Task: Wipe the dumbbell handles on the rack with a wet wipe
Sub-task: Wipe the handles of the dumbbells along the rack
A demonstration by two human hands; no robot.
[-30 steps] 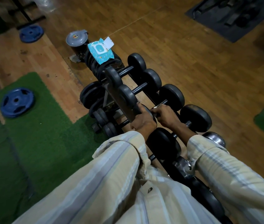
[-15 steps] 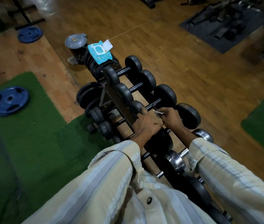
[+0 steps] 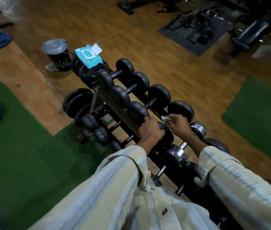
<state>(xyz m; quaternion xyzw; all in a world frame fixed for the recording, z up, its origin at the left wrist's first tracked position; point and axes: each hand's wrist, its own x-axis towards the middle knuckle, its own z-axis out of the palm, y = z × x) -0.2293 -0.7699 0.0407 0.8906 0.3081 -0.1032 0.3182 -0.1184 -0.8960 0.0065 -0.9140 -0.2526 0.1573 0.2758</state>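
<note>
So right hand (image 3: 180, 125) has slid to the next black dumbbell (image 3: 173, 123), wipe (image 3: 165, 120) pinched over its handle | left hand (image 3: 149, 130) gripping the near weight head | far handles on rack (image 3: 104, 97) left

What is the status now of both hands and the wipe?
Left hand grips a black dumbbell head. Right hand holds the wet wipe over that dumbbell's handle, which is hidden. Nothing in the way.

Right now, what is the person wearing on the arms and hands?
Both arms are in long, loose shirt sleeves, cream with pale blue-grey stripes, with cuffs ending at the wrists. The left hand and the right hand are bare: no gloves, and no watch or ring shows.
</note>
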